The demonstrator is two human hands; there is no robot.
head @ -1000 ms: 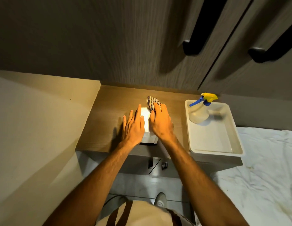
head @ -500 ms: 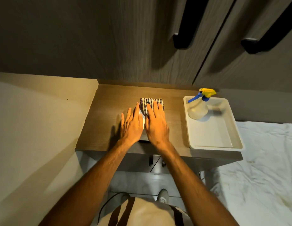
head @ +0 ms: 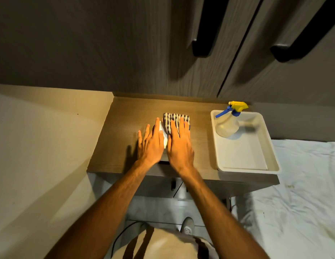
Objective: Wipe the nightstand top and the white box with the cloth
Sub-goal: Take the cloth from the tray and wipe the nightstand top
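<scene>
On the wooden nightstand top [head: 121, 131] stands the white box [head: 164, 136], of which only a thin strip shows between my hands. My left hand [head: 150, 146] lies over the box's left side with its fingers spread, holding it still. My right hand [head: 179, 146] presses flat on the blue-and-white striped cloth [head: 174, 119]. The cloth covers the box's top and sticks out beyond my fingertips.
A white tray [head: 243, 157] takes up the right end of the nightstand, with a spray bottle [head: 227, 126] standing in its far corner. Dark wardrobe doors with black handles [head: 202, 43] rise behind. There is a beige wall to the left and a white bed sheet [head: 303, 184] to the right.
My right hand has spread the cloth over more of the box's top, so less white shows between my hands. My left hand has stayed on the box.
</scene>
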